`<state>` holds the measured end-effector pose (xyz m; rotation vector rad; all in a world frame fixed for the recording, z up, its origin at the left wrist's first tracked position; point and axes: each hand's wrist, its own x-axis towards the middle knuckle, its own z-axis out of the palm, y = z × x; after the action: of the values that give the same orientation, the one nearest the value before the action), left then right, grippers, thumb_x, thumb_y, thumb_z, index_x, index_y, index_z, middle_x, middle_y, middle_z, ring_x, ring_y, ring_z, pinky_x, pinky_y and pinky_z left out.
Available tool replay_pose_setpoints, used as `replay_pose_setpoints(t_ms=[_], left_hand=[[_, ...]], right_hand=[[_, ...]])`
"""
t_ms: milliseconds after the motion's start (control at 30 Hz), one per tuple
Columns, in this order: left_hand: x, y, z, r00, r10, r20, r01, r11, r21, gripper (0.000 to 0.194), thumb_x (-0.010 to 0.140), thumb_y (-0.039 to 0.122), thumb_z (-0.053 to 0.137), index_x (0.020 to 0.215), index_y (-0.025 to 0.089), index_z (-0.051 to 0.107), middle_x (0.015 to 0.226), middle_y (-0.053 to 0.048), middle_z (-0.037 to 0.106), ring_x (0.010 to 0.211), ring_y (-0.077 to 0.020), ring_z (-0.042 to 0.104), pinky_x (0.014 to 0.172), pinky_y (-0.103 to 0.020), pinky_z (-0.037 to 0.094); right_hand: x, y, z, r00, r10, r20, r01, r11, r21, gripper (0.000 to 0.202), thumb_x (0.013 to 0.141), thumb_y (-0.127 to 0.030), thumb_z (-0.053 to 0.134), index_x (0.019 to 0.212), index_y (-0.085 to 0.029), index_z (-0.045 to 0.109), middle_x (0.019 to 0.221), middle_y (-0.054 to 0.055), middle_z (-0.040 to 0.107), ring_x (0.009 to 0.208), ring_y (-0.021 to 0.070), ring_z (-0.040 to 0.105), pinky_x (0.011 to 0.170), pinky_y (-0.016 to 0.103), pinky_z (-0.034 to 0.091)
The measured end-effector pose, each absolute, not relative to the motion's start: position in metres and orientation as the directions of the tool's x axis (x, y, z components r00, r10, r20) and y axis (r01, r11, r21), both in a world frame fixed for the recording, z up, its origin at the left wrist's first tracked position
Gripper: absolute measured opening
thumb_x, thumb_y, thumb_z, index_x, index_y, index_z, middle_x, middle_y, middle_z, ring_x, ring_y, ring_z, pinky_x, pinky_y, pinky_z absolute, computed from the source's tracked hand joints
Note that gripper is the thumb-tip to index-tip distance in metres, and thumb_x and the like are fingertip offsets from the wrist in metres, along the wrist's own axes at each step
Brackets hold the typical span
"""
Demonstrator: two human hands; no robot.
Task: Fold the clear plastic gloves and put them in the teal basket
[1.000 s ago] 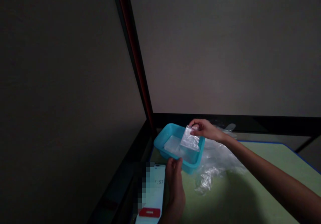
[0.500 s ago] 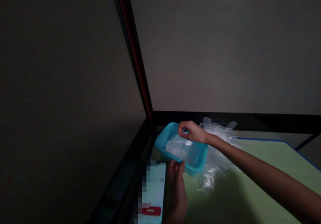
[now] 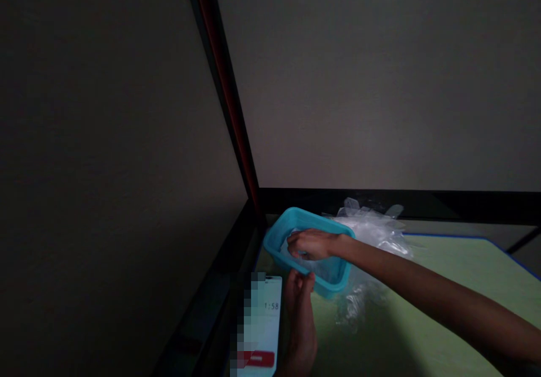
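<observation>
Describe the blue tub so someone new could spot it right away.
On the pale green table, look toward its far-left corner. There sits an open tub with the right hand inside. It is solid turquoise with rounded corners, unlike the clear plastic heap on its right.

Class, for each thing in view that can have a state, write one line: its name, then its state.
Turquoise rectangular plastic tub: open-topped, whitish translucent plastic inside.
Loose clear thin plastic pile: crumpled, beside the tub.
Rectangular white-screened phone: screen lit, partly pixelated.
Right hand: inside the tub, fingers curled; grip hidden.
Left hand: fingers bent, at the tub's near side.
</observation>
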<state>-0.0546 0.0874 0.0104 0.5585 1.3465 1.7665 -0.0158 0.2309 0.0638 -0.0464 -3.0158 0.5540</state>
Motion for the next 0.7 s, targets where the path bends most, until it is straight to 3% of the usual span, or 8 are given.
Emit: replay_pose_setpoints(t_ms=[200,500,700], left_hand=[[-0.056,0.088,0.01,-0.551,0.82,-0.151,-0.373,-0.08,0.925,0.029,0.069,0.033,0.059,0.093,0.018,0.055,0.087,-0.003,0.056,0.079,-0.016,0.051,0.069,-0.024,0.039],[-0.057,0.09,0.007,-0.562,0.808,-0.176,-0.374,-0.058,0.926,0.035,0.065,0.037,0.063,0.092,0.017,0.056,0.088,-0.005,0.057,0.081,-0.0178,0.052,0.068,-0.025,0.039],[-0.058,0.089,0.007,-0.546,0.82,-0.174,-0.375,-0.054,0.925,0.031,0.067,0.036,0.061,0.09,0.018,0.055,0.089,-0.003,0.057,0.083,-0.0171,0.053,0.07,-0.025,0.039]], right_hand=[[-0.021,0.235,0.061,-0.999,-0.004,-0.032,0.009,0.922,-0.388,0.024,0.055,-0.005,0.066,0.073,-0.017,0.058,0.078,0.0,0.053,0.079,0.017,0.052,0.069,0.026,0.042],[-0.02,0.241,0.053,-0.993,-0.033,-0.11,0.019,0.897,-0.442,0.039,0.049,-0.001,0.068,0.083,-0.019,0.062,0.102,0.004,0.055,0.11,0.0235,0.043,0.087,0.031,0.039],[-0.022,0.241,0.057,-0.992,-0.028,-0.121,0.032,0.883,-0.468,0.041,0.047,-0.001,0.069,0.083,-0.02,0.065,0.1,0.003,0.058,0.107,0.024,0.047,0.084,0.031,0.041]])
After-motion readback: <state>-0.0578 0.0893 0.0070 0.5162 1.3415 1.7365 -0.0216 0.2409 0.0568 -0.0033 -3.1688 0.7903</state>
